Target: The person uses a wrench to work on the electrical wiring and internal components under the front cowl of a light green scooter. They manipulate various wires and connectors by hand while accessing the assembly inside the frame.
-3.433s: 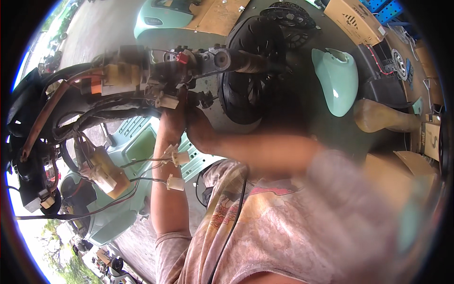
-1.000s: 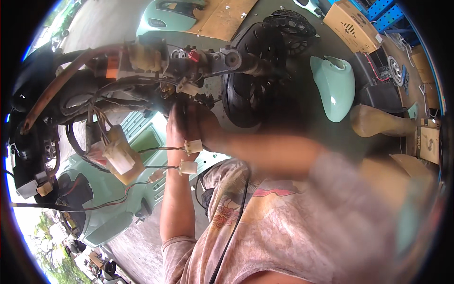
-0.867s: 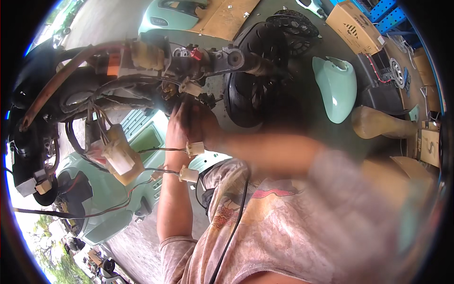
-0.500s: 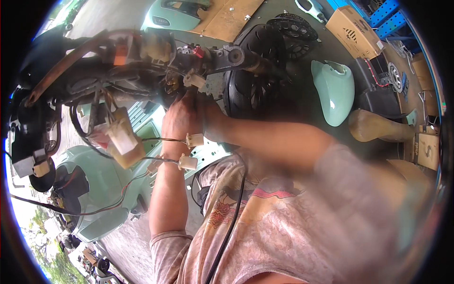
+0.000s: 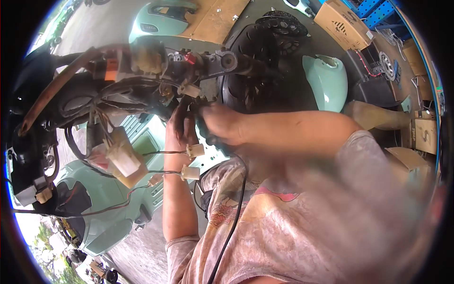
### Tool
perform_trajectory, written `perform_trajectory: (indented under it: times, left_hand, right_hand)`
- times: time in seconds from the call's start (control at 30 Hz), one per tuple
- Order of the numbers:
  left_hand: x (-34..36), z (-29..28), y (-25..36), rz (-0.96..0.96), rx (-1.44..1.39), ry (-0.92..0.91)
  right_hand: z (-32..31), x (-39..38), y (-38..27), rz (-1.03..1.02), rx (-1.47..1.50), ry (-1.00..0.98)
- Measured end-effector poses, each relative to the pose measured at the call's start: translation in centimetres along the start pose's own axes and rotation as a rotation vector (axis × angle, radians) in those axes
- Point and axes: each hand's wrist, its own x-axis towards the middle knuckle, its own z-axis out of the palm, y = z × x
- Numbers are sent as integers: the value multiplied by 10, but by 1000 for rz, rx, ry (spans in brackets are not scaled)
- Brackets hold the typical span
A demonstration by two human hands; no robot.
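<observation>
Close together beneath the dark metal frame of a partly stripped scooter are my two hands. My left hand reaches up with bent fingers closed near a small pale connector; what it pinches is hidden. My right hand is curled around a dark object that I cannot make out. Two white plugs on wires, an upper plug and a lower plug, hang in front of my left forearm. Farther left dangles a larger yellowish-white connector block below the wiring bundle.
A black cable runs down across my shirt. Mint-green bodywork stands at the lower left. Beyond my hands are a black tyre, a loose mint-green panel and a cardboard box. A flattened cardboard sheet lies at the back.
My right hand has moved slightly right and down, away from my left hand, and a dark object now shows at it. The view has shifted slightly.
</observation>
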Motion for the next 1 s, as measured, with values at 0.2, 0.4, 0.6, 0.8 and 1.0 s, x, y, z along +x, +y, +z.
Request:
perform_trajectory:
  times: [0.2,0.4,0.6,0.8,1.0]
  left_hand:
    - [12,-17,10,-130,153,-109]
    - [19,-16,1,19,159,-55]
    - [29,7,16,-155,171,-25]
    - [8,9,16,12,-109,145]
    - [2,0,10,-84,114,2]
  right_hand:
    - [33,41,45,-650,118,167]
    - [40,48,48,-522,146,132]
    - [-39,23,-57,401,-136,-308]
    - [-6,-10,-66,302,-222,-82]
    - [0,27,37,-217,56,-91]
